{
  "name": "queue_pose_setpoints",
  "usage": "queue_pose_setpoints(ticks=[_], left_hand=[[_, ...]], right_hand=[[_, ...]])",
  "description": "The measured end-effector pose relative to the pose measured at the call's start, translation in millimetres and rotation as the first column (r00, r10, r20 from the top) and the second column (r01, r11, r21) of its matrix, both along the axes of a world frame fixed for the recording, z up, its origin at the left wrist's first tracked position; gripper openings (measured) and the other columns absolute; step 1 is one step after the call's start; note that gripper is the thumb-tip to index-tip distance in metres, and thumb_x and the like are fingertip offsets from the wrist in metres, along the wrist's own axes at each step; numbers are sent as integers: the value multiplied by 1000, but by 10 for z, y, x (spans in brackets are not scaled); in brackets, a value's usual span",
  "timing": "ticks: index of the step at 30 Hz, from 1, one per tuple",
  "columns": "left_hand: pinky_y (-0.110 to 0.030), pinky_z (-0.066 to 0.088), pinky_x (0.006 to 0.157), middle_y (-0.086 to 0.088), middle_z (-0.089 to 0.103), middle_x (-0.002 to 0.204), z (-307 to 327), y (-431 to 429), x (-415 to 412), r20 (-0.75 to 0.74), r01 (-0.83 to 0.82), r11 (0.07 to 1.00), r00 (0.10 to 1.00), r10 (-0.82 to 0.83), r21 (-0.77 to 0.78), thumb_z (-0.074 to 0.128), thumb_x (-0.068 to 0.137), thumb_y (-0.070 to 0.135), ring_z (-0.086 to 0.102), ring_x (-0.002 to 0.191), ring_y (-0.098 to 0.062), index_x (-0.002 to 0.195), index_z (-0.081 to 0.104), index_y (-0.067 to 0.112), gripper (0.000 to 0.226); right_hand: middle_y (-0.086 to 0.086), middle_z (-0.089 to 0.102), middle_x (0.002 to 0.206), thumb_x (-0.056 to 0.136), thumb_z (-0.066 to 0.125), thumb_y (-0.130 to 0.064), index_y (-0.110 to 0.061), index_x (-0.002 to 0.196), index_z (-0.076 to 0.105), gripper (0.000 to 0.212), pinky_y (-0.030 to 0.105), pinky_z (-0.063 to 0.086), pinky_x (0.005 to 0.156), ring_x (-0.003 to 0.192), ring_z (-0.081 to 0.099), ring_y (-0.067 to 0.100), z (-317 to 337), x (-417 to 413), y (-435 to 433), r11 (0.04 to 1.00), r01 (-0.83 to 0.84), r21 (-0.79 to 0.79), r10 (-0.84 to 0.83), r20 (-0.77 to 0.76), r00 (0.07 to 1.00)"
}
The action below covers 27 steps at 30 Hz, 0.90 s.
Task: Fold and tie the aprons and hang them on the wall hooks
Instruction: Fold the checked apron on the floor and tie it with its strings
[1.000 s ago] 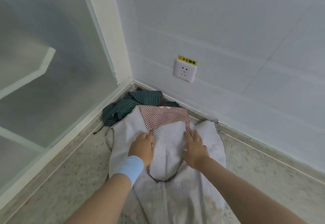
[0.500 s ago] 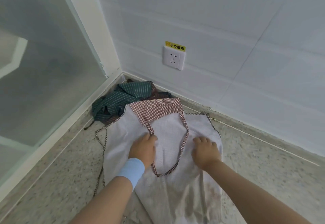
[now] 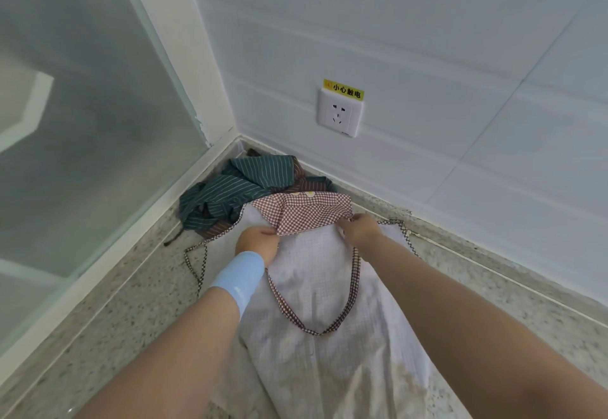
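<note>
A white apron (image 3: 316, 287) with red-checked trim lies flat on the speckled floor, inside up. Its red-checked bib (image 3: 306, 213) is folded back toward the wall, and its checked neck loop (image 3: 316, 331) rests on the white cloth. My left hand (image 3: 258, 241), blue band on the wrist, pinches the bib's left corner. My right hand (image 3: 360, 229) pinches the bib's right corner. A green-striped apron (image 3: 230, 190) lies crumpled in the corner behind it, over brown striped cloth. No wall hooks are in view.
A white tiled wall with a socket (image 3: 339, 116) and yellow warning label stands straight ahead. A frosted glass partition (image 3: 82, 106) with a white frame closes off the left. The speckled stone floor (image 3: 108, 313) stretches on both sides of the apron.
Both hands have left the white cloth, where they pressed flat, and moved up to the checked bib. Each now pinches one of its corners. The view has tilted slightly.
</note>
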State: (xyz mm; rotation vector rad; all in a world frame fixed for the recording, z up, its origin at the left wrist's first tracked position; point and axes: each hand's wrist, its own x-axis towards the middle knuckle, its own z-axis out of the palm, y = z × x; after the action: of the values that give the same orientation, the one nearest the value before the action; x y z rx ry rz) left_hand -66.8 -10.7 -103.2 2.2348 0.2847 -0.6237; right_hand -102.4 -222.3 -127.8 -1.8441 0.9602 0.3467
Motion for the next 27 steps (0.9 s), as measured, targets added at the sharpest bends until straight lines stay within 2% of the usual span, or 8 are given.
queue_pose_setpoints(ticks=[5,11,14,17,19,21,24,27], left_hand=[[-36,58,74,-3,71,82,131,255,-106,-23,262,963,965,-261,59,61,89,17,66,68,-17,96,67,20,9],[-29,60,75,-1,68,106,379,306,-361,-498,745,623,645,-580,239,65,87,28,66,82,-19,110,70,27,24],[-31,57,75,-1,69,94,360,230,-349,-303,639,656,768,-564,401,57,88,35,67,87,-20,95,71,19,23],[-33,51,77,-1,66,100,329,128,-243,183,363,815,856,-483,451,49,96,26,62,95,-22,98,68,19,20],[-38,46,94,0,56,124,293,80,-97,370,322,827,777,-509,461,52,96,21,51,116,-23,122,58,23,27],[-41,32,110,1,46,142,198,72,60,285,411,717,718,-635,562,52,96,21,41,130,-22,142,43,25,47],[-44,15,120,3,59,131,63,101,195,97,495,586,705,-703,642,51,96,29,52,121,-22,144,38,29,50],[-36,42,100,3,69,105,124,114,242,31,616,615,693,-720,491,52,94,29,61,100,-22,116,64,25,25]], right_hand=[[-3,70,84,96,53,-23,-29,118,62,24,26,43,53,56,57,13,180,-290,-46,983,-31,-183,87,307,948],[-10,74,105,93,51,-29,-29,115,72,31,34,53,96,99,66,9,395,-870,-60,721,-665,-195,653,-129,746],[-4,65,123,95,43,-45,-25,115,70,39,39,50,96,112,59,21,448,-854,-10,451,-860,-238,768,-389,509],[-1,62,87,97,37,-38,-17,81,61,36,32,48,68,85,60,22,469,-707,44,350,-746,-566,717,-351,602],[3,61,102,95,43,-30,-17,93,62,23,36,49,80,100,59,26,435,-547,64,385,-550,-741,725,-126,677],[4,51,139,92,53,-25,-23,134,53,42,47,41,106,129,46,28,370,-328,99,509,-514,-690,728,26,685],[6,42,152,93,55,-38,-28,157,13,77,59,13,118,144,30,30,274,-71,166,478,-679,-556,725,-186,663],[-5,67,112,93,48,-48,-32,129,55,41,66,2,116,127,48,27,305,4,150,250,-755,-606,748,-374,548]])
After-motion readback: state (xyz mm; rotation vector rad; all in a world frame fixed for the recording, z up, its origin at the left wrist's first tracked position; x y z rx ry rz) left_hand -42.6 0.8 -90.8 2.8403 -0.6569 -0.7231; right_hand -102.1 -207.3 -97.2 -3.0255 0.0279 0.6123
